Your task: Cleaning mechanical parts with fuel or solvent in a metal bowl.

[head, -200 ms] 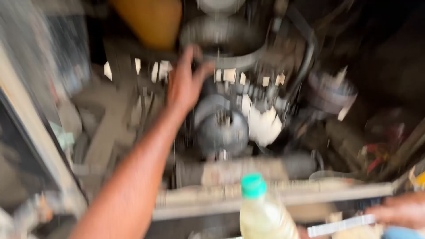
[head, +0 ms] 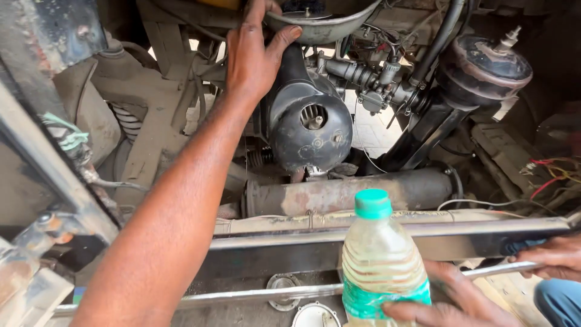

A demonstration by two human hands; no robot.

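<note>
Two hands busy: left hand (head: 257,57) stretched into the engine bay, fingers clamped over the grey metal rim (head: 327,27), likely bracing. Right hand (head: 451,303) wraps the green-capped bottle (head: 380,260) upright, low beside the steel frame rail (head: 272,245).

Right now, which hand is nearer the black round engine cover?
Left. Left hand grips the grey rim just above the cover; right hand holds the bottle well below.
</note>
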